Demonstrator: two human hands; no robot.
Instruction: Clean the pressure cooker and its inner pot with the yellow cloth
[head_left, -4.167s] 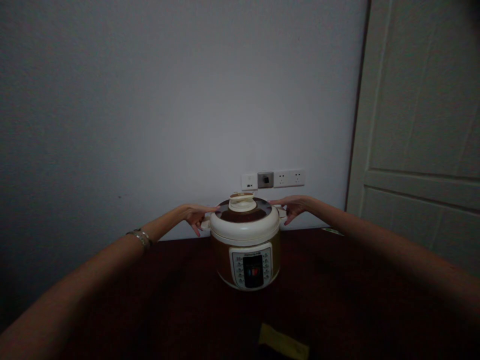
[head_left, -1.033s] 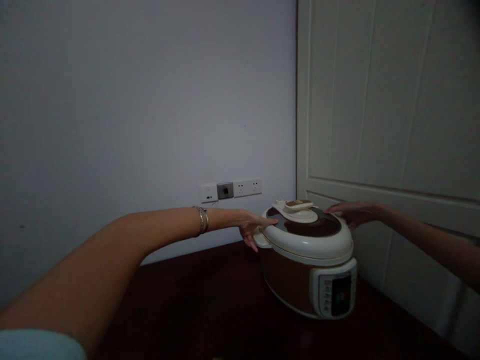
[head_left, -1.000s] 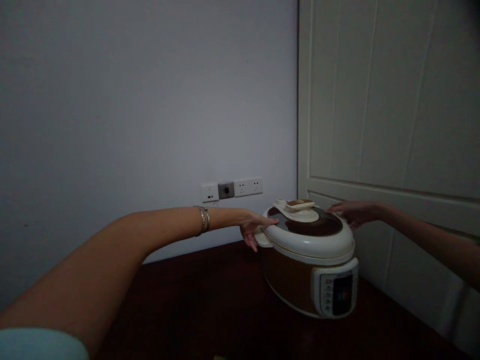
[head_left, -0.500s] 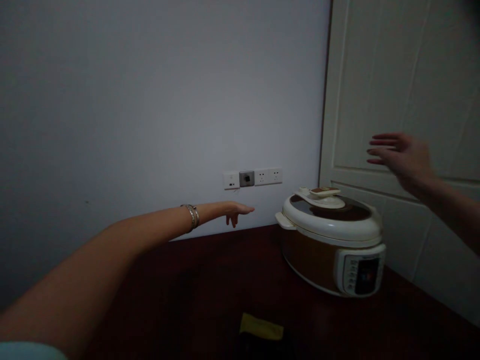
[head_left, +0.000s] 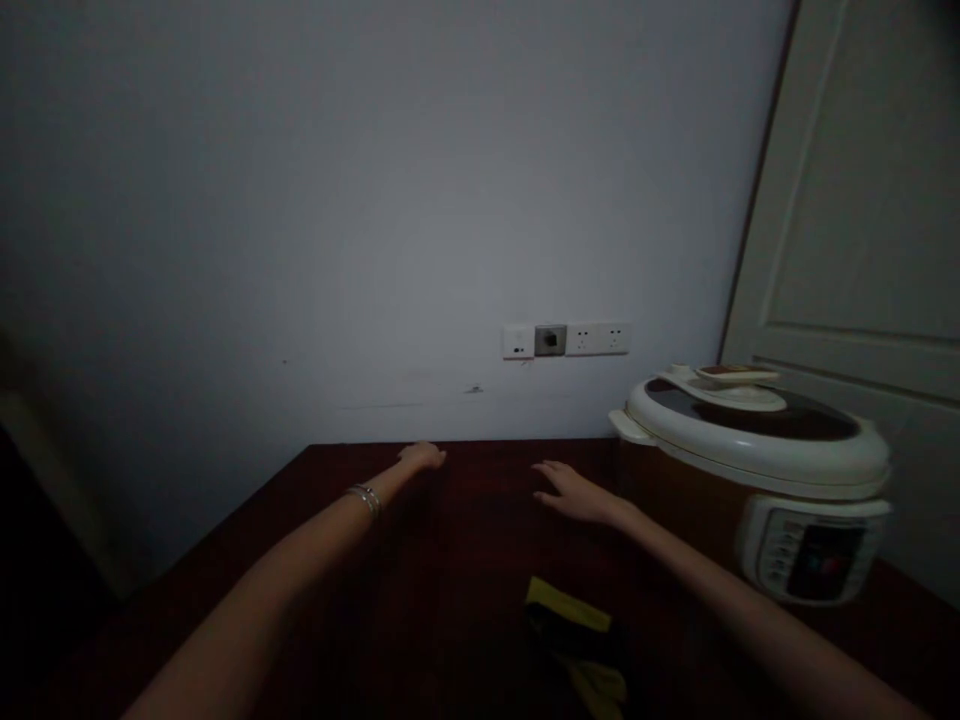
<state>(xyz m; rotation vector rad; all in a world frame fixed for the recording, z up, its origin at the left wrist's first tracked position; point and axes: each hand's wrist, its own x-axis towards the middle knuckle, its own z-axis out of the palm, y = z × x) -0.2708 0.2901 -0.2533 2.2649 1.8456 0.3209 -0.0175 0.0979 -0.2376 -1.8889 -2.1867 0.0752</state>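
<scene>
My left hand (head_left: 422, 456), with bracelets (head_left: 367, 497) at the wrist, reaches to the far edge of the dark red table (head_left: 480, 570). Its fingers show only in part and look loosely open, with nothing visible in them. My right hand (head_left: 576, 494) is over the table's far half, fingers and thumb apart, holding nothing. Whether either hand touches the tabletop, I cannot tell. Beside my right forearm stands a white and brown electric cooker (head_left: 750, 450), its lid on. A soft black and yellow item (head_left: 574, 610), perhaps a glove or cloth, lies nearer me between my arms.
Behind the table is a pale wall with a row of sockets and a switch (head_left: 566, 340). A white panelled door (head_left: 862, 250) rises at the right, behind the cooker. Dark shapes at the far left are hard to make out.
My right hand has come down and left from above the cooker to over the table. My left hand has moved lower. The view has turned left, so the cooker appears farther right.
</scene>
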